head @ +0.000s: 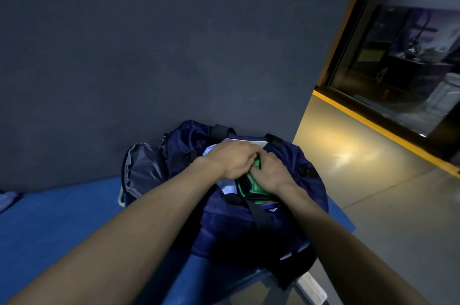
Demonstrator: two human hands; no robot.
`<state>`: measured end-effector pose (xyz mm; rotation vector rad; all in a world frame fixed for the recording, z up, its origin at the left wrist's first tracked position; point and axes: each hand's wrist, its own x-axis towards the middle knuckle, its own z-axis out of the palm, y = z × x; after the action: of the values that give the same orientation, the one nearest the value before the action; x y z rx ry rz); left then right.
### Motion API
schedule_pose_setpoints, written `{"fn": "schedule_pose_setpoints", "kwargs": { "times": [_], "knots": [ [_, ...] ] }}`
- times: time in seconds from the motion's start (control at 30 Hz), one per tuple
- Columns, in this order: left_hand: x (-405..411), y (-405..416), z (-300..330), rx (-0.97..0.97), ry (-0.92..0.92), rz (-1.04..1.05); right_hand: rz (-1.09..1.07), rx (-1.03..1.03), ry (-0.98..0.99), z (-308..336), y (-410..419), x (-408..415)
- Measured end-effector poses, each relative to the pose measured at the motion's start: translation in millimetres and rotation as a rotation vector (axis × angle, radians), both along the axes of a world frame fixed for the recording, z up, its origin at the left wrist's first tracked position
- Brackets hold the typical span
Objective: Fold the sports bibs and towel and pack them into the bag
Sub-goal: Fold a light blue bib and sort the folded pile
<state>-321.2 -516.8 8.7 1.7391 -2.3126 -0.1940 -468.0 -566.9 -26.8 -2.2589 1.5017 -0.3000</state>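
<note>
**Both hands in the open bag**

At lower centre of the frame, the left hand and right hand meet over the open navy bag, fingers curled around one shiny green bib sitting inside it. Pale blue cloth, soft-looking, lies in the bag beside the bib. One crinkled drawstring sack rests left of the bag on the blue worktop.

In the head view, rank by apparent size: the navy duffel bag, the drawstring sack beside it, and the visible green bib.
1. Duffel bag, clearly largest.
2. Drawstring sack, though the bag partly hides it.
3. Green bib, smallest; both hands and the bag's opening cover most of it, so its true size cannot be told.
</note>
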Motion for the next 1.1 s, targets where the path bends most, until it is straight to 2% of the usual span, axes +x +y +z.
{"fn": "schedule_pose_setpoints", "kwargs": {
  "times": [0.1, 0.27, 0.4, 0.47, 0.53, 0.6, 0.7, 0.77, 0.93, 0.97, 1.03, 1.1],
  "knots": [
    [22, -11, -24, 0.17, -0.086, 0.134, 0.048, 0.049, -0.009, -11, 17, -2],
    [26, -10, -32, 0.3, -0.165, 0.158, 0.088, 0.064, 0.002, -24, 27, -9],
    [18, -18, -31, 0.312, -0.241, 0.182, 0.08, 0.053, 0.049, -27, 20, -11],
    [14, -14, -28, 0.202, -0.289, 0.161, 0.07, 0.037, 0.094, -25, 18, -5],
    [8, -10, -28, 0.049, -0.275, 0.081, 0.07, 0.032, 0.122, -25, 16, -2],
    [5, -9, -30, 0.108, -0.187, 0.009, 0.106, 0.074, 0.14, -23, 14, -4],
    [7, -10, -33, 0.259, -0.115, 0.035, 0.225, 0.182, 0.147, -11, 8, -23],
    [8, -11, -33, 0.289, -0.116, 0.05, 0.274, 0.211, 0.236, 6, 7, -39],
    [9, -8, -31, 0.313, -0.152, 0.036, 0.304, 0.178, 0.661, 48, 16, -64],
    [9, -9, -31, 0.312, -0.16, 0.035, 0.336, 0.176, 0.653, 60, 15, -68],
    [9, -11, -30, 0.317, -0.172, 0.034, 0.396, 0.199, 0.444, 86, 11, -78],
    [8, -10, -28, 0.322, -0.186, 0.027, 0.354, 0.204, 0.241, 102, 7, -88]
  ]
}}
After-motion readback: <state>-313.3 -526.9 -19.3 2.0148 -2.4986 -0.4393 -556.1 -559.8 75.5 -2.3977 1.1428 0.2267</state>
